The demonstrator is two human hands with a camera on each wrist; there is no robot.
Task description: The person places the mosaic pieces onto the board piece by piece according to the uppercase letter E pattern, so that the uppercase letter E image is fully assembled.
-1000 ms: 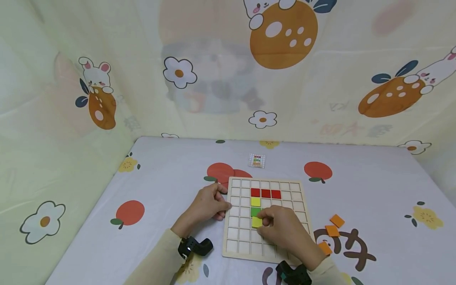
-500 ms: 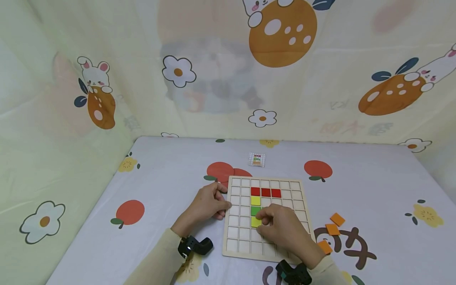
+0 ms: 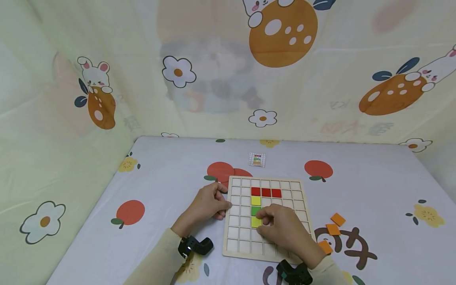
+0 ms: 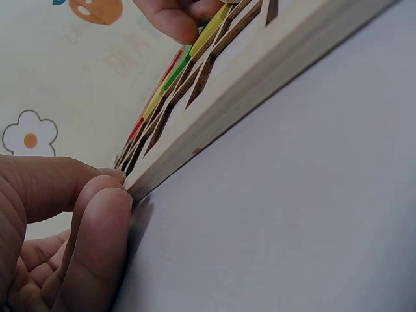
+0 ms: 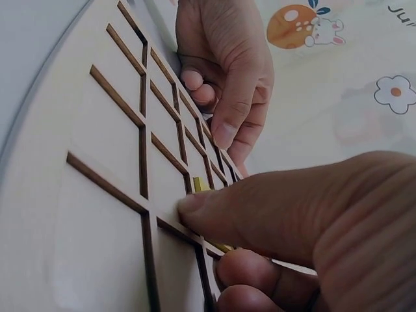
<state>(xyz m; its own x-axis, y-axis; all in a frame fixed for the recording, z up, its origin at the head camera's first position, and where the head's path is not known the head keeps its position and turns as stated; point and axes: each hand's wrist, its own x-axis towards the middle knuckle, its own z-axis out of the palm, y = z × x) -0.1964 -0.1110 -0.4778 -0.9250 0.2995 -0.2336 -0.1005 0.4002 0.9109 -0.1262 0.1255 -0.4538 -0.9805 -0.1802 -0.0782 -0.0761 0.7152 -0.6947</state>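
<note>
A wooden grid board (image 3: 229, 221) lies on the cloth. Its cells hold three red tiles (image 3: 266, 192) in a row, with a yellow tile (image 3: 255, 200), a green tile (image 3: 255, 211) and a second yellow tile (image 3: 255, 222) running down from the leftmost red one. My right hand (image 3: 285, 227) pinches this lower yellow tile (image 5: 199, 184) at its right side; the thumb hides part of it in the right wrist view. At the board's left edge, my left hand (image 3: 204, 202) grips the rim with curled thumb and fingers, also seen closely in the left wrist view.
Several orange square tiles lie loose right of the board, one orange tile (image 3: 333, 229) among them. Behind the board is a small pattern card (image 3: 257, 160) with a coloured grid. A printed curtain (image 3: 213, 99) closes off the back of the table.
</note>
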